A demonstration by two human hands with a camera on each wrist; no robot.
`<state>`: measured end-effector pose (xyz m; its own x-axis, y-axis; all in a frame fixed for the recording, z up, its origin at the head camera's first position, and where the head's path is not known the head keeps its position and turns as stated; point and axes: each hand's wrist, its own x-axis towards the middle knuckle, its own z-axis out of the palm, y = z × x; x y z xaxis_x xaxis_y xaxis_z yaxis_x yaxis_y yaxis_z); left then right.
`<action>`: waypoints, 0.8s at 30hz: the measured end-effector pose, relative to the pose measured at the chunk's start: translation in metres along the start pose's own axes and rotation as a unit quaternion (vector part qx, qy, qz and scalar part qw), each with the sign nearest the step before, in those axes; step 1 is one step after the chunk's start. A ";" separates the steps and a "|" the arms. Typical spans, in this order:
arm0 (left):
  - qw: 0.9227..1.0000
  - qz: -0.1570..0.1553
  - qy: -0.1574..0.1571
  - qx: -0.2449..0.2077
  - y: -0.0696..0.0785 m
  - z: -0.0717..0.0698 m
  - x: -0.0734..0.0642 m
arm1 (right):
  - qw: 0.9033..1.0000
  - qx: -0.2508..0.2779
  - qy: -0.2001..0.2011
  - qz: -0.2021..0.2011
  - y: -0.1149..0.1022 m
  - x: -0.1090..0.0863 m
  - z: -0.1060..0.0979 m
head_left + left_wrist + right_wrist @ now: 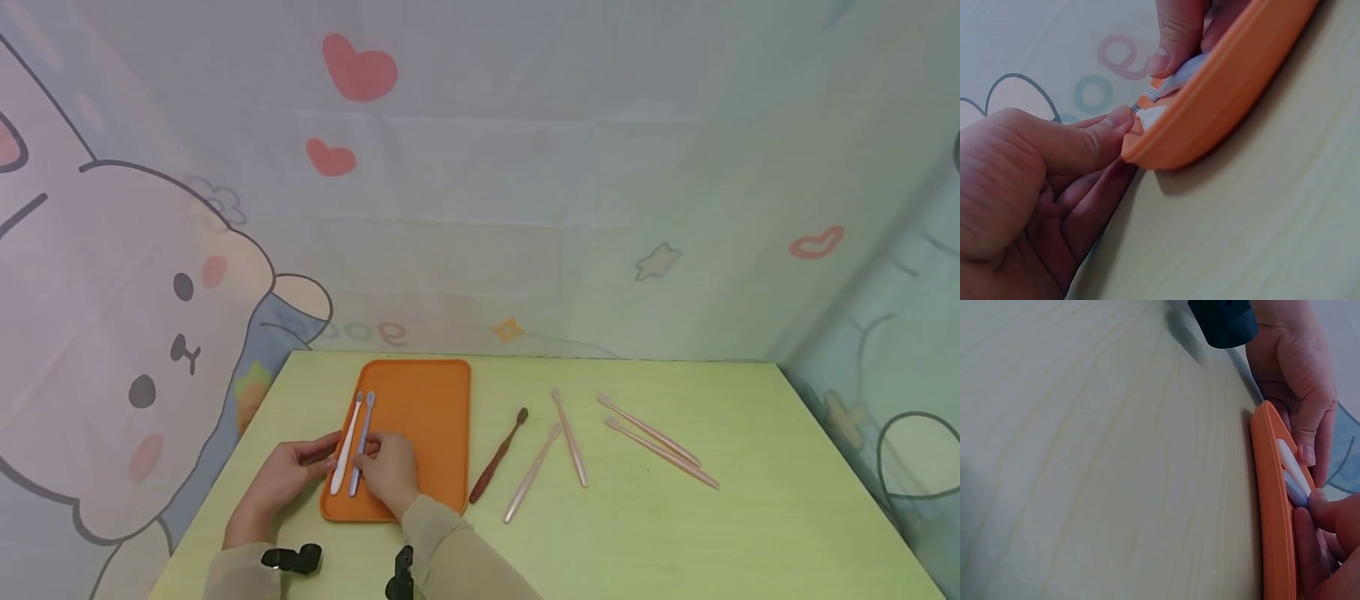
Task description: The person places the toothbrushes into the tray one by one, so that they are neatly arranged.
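On the left side of an orange tray [438, 417] lie a white toothbrush [347, 448] and a purple toothbrush [365, 427], side by side with their heads toward the far end. My right hand [393, 469] reaches over the tray and pinches the purple toothbrush between thumb and fingers. At the tray's left rim, my left hand [279, 479] grips the edge, its thumb on top, right beside the white toothbrush. The left wrist view shows the left thumb and fingers at the rim [1235, 94]; the purple handle is partly hidden there.
To the right of the tray, a brown toothbrush [500, 454] lies slanted on the light yellow-green table [750, 533]. Several pink toothbrushes [571, 442] are spread farther right. Behind the table hangs a cartoon-printed cloth [525, 167].
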<state>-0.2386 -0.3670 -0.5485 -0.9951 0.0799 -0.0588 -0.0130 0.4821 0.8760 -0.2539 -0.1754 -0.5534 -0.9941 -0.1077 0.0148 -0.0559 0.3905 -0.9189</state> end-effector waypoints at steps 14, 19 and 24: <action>1.000 -0.010 0.007 0.016 -0.001 0.002 0.001 | 1.000 -0.003 -0.016 -0.016 0.000 -0.003 -0.006; 1.000 -0.006 0.007 0.019 -0.003 0.002 0.002 | 0.999 -0.001 -0.031 -0.013 -0.003 -0.005 -0.011; 1.000 -0.006 0.008 0.017 -0.002 0.001 0.001 | 0.999 0.008 -0.039 -0.001 -0.006 -0.006 -0.013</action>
<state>-0.2396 -0.3675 -0.5508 -0.9963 0.0610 -0.0614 -0.0214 0.5131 0.8580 -0.2490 -0.1652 -0.5429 -0.9836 -0.1797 -0.0138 -0.0557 0.3756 -0.9251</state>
